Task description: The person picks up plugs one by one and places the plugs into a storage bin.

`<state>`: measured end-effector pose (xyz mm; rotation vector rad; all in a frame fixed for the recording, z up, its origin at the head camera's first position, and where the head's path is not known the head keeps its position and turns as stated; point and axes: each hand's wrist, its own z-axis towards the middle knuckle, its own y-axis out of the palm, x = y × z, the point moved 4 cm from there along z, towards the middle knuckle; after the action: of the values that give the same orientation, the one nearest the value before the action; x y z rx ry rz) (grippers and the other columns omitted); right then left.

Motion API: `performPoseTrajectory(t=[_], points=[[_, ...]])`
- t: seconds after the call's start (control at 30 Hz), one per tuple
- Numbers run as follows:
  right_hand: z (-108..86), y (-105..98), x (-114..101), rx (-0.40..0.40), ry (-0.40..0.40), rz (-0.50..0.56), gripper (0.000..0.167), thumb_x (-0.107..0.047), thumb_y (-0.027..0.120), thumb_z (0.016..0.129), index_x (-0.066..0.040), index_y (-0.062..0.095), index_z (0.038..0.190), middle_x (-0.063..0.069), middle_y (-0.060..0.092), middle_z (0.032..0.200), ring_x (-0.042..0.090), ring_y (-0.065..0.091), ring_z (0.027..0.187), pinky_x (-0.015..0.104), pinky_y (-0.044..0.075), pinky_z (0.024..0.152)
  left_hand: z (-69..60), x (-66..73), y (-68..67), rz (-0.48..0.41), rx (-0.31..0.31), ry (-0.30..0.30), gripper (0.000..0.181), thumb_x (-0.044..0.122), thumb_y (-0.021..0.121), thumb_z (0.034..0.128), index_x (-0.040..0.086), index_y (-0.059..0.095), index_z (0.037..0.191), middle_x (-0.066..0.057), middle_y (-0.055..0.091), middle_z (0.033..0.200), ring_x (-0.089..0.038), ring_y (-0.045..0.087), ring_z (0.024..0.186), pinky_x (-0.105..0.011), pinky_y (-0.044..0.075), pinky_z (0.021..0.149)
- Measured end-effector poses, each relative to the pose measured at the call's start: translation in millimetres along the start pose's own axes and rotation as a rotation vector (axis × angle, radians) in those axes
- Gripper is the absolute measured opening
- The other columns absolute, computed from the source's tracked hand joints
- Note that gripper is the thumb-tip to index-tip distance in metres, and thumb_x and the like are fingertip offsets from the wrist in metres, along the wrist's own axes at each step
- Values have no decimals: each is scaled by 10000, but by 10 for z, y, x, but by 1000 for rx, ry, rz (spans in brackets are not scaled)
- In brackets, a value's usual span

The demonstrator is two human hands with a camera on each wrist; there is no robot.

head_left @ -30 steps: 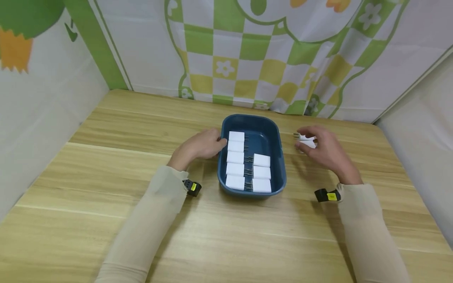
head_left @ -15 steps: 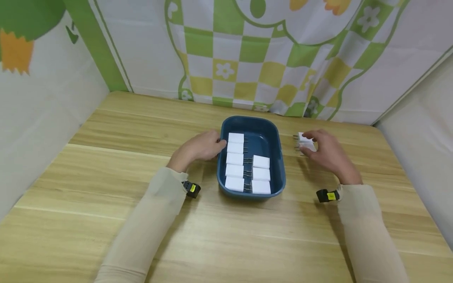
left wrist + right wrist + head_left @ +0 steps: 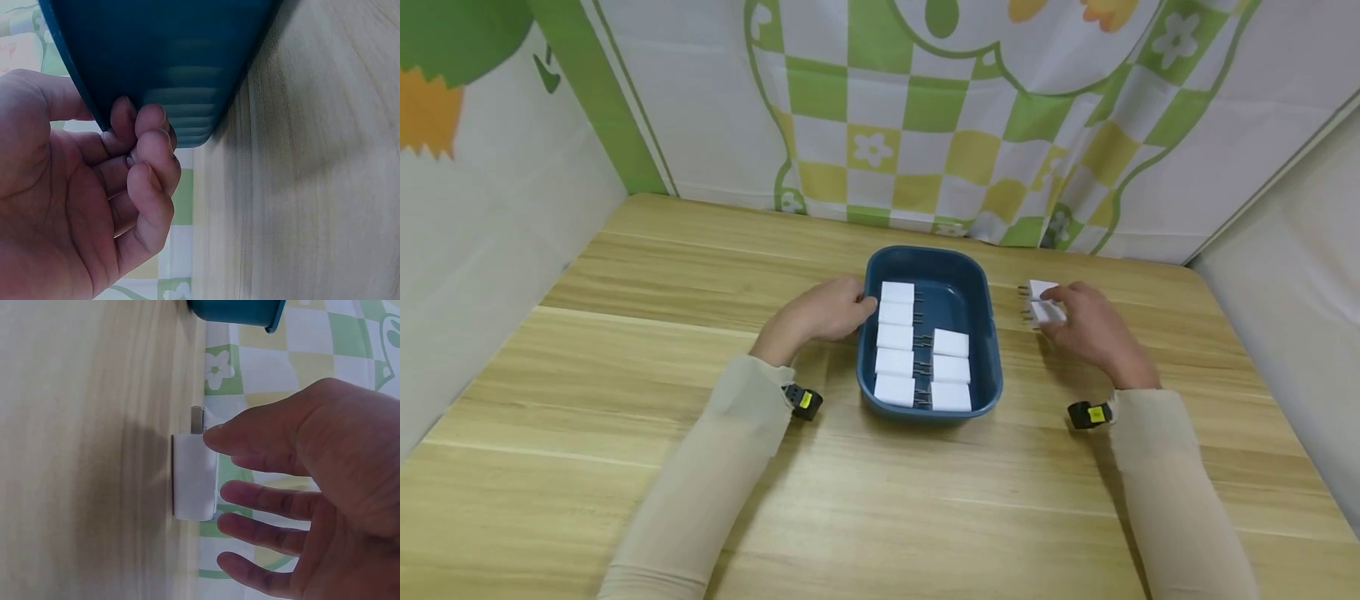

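Observation:
My left hand [image 3: 829,310] grips the left rim of a dark blue plastic bin [image 3: 928,258]; in the left wrist view the thumb goes over the rim [image 3: 72,69] and the fingers curl against the outer wall. Inside the bin lie white plug-in chargers in two columns: several at left [image 3: 897,337] and three at right [image 3: 951,368], prongs facing inward. My right hand [image 3: 1093,329] is over two white chargers on the table, a far one [image 3: 1042,289] and a near one [image 3: 1047,312], prongs pointing left. In the right wrist view its fingers are extended beside a charger [image 3: 194,478], thumb at the prong end.
The bin stands on a wood-grain table [image 3: 880,517]. Behind the table's far edge hangs a green, yellow and white checked curtain [image 3: 910,150]. White fabric walls [image 3: 490,250] enclose the left and right sides.
My right hand has moved back slightly from the two chargers, which now show more fully on the table. The left hand stays on the bin's rim.

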<state>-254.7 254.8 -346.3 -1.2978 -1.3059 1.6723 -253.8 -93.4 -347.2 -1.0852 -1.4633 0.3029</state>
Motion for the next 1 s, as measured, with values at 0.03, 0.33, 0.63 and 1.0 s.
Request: performPoseTrajectory(t=[0.03, 0.33, 0.63, 1.0], points=[[2, 10, -1, -3, -2, -4, 447, -94, 680, 922, 92, 572, 1314, 337, 551, 1239, 448, 533, 1036, 585, 440, 884, 0, 0, 0, 0, 0, 0, 406, 254, 405, 1083, 67, 591, 775, -39, 541, 650, -173, 486, 554, -312, 398, 540], [19, 75, 0, -40, 16, -26, 453, -108, 662, 927, 73, 562, 1330, 343, 492, 1289, 466, 512, 1077, 611, 430, 943, -13, 8, -3, 8, 3, 3, 414, 261, 402, 1084, 67, 594, 773, -45, 555, 657, -176, 489, 558, -315, 399, 543], [30, 129, -29, -30, -19, -45, 488, -65, 698, 904, 116, 529, 1324, 365, 457, 1288, 501, 519, 1090, 623, 433, 949, 2, -9, 8, 9, 12, 0, 407, 262, 408, 1084, 66, 597, 782, -48, 560, 668, -179, 496, 565, -314, 399, 542], [15, 157, -32, -55, -1, -48, 479, -47, 649, 947, 95, 482, 1373, 330, 407, 1333, 505, 499, 1125, 627, 431, 968, 11, -10, 4, 15, 10, 0, 398, 263, 402, 1085, 60, 612, 815, -66, 586, 700, -193, 519, 590, -326, 419, 561]])
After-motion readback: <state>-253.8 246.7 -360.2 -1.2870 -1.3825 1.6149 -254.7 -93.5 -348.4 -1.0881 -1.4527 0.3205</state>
